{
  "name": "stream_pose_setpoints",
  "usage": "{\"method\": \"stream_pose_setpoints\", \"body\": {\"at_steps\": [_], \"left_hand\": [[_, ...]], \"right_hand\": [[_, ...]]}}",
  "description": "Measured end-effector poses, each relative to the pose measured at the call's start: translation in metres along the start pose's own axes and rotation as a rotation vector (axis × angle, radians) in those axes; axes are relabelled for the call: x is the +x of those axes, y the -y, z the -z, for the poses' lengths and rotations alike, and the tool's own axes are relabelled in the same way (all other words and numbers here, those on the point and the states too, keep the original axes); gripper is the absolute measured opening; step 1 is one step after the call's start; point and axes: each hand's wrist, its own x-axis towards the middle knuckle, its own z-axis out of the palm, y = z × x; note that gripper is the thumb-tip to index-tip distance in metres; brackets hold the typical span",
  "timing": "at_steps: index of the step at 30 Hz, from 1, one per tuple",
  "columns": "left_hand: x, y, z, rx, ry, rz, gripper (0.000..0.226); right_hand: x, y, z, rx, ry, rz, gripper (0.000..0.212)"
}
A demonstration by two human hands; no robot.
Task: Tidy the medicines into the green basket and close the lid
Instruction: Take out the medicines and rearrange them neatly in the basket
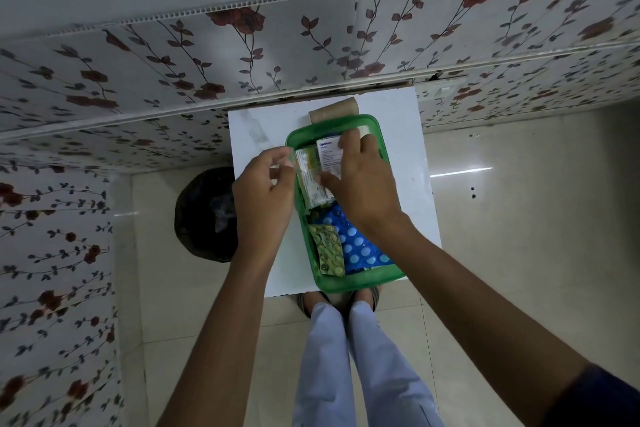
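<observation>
Packing the medicines into the green basket, lid not yet on.

We have the green basket (360, 282) near the right edge of the white table (256, 135), its near end at the table's front edge. A blue blister sheet (360, 246) and a green-gold strip (327, 250) already lie in its near half. Our right hand (360, 184) pinches a white medicine box (327, 156) over the far half, while our left hand (263, 191) steadies the green packet (308, 177) beside it with narrowed fingers. A brown roll (334, 113) sits on the table behind the basket's far rim. We judge most packing done; we cannot see a lid.
</observation>
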Motion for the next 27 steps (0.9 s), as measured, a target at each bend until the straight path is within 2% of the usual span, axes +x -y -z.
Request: {"method": "stream_pose_setpoints", "body": {"at_steps": [6, 10, 13, 15, 17, 21, 23, 27], "left_hand": [[0.006, 0.005, -0.002, 0.013, 0.024, -0.008, 0.024], [0.016, 0.006, 0.000, 0.061, 0.041, -0.038, 0.024], [0.029, 0.005, 0.001, 0.060, 0.036, -0.051, 0.024], [0.039, 0.004, 0.002, 0.047, 0.031, -0.040, 0.024], [0.048, 0.004, 0.002, 0.003, 0.029, -0.014, 0.024], [0.053, 0.005, 0.002, -0.073, 0.023, 0.040, 0.023], [0.052, 0.006, 0.002, -0.084, 0.038, 0.054, 0.022], [0.042, 0.012, 0.001, -0.089, 0.099, 0.084, 0.025]], "right_hand": [[0.006, -0.004, 0.003, -0.099, -0.023, -0.032, 0.049], [0.009, -0.006, 0.010, -0.141, 0.054, -0.022, 0.048], [0.022, -0.004, 0.029, -0.007, -0.057, 0.095, 0.033], [0.055, -0.010, 0.043, -0.012, -0.137, 0.162, 0.018], [0.096, -0.020, 0.052, -0.160, -0.056, 0.234, 0.021], [0.150, -0.034, 0.047, -0.475, 0.393, 0.361, 0.048], [0.156, -0.039, 0.038, -0.510, 0.412, 0.420, 0.044], [0.148, -0.048, 0.034, -0.438, 0.278, 0.434, 0.031]]}}
